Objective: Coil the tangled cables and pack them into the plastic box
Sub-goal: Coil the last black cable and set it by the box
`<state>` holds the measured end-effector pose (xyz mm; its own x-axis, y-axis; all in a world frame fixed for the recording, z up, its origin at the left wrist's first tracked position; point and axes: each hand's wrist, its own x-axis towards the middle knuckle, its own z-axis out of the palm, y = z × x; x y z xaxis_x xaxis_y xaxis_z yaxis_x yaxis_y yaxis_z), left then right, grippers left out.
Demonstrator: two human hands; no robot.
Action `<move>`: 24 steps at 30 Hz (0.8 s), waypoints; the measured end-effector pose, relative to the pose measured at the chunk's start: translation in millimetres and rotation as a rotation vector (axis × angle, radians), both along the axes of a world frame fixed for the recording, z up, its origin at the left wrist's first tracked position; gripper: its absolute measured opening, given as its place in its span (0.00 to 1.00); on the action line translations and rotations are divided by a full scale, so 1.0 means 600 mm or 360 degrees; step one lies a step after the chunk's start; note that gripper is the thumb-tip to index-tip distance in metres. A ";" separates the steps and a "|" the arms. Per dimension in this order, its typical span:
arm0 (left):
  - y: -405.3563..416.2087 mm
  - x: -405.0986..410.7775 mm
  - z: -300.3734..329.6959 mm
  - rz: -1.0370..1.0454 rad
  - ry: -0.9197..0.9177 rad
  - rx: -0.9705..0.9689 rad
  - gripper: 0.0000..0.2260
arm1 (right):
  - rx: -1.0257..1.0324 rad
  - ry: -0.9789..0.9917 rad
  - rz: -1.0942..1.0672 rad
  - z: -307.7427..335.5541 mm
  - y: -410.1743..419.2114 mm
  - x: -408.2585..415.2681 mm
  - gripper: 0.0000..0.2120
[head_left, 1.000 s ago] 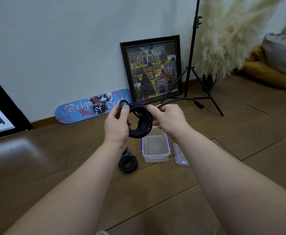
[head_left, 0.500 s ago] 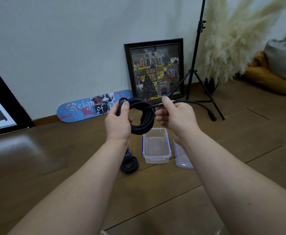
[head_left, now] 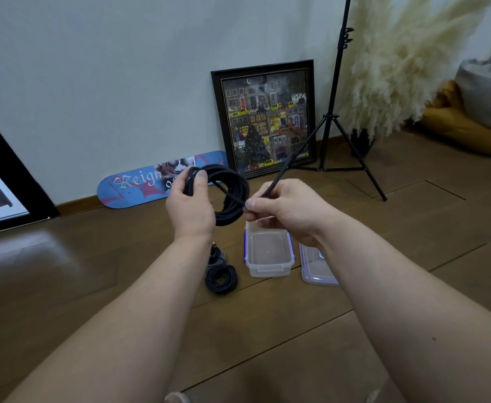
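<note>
- The loose cable end (head_left: 282,173), drooping rightward half a second ago, now points up and away, pinched in the right hand (head_left: 291,210).
- The left hand (head_left: 192,207) still grips the black coil (head_left: 232,196) above one open plastic box (head_left: 268,251).
- On the floor: one lid (head_left: 315,269), two coiled cables (head_left: 220,271).

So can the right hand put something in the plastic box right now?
Probably yes, but not freely: the right hand hovers just above the open plastic box, its lid off beside it, yet its fingers pinch the cable end.
</note>
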<state>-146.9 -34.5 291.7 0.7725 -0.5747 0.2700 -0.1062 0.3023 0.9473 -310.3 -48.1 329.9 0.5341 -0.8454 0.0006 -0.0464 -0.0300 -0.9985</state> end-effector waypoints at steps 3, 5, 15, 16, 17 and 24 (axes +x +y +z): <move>0.005 0.007 -0.001 -0.0076 -0.0013 0.0002 0.14 | 0.0165 -0.0357 -0.0354 0.004 -0.014 -0.012 0.03; 0.006 0.004 0.003 -0.0163 0.0025 -0.0004 0.13 | 0.0249 -0.0502 -0.0507 0.001 -0.019 -0.010 0.03; 0.011 -0.006 0.002 -0.0317 -0.0176 0.0222 0.16 | -0.0178 0.0378 -0.0884 -0.033 -0.037 -0.013 0.20; 0.010 -0.006 0.003 -0.0302 -0.0135 0.0210 0.14 | -0.0293 0.0403 -0.0871 -0.030 -0.033 -0.012 0.19; 0.007 -0.005 0.003 -0.0290 -0.0086 0.0197 0.11 | -0.0404 0.0383 -0.0837 -0.027 -0.028 -0.010 0.17; 0.005 -0.004 0.006 -0.0224 0.0048 0.0129 0.06 | -0.1423 0.0883 -0.0701 -0.032 -0.020 -0.006 0.17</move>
<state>-149.1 -31.5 295.4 0.6899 -0.6968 0.1961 -0.0393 0.2344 0.9713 -314.1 -60.1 310.5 0.3055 -0.7750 0.5532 -0.6576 -0.5919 -0.4661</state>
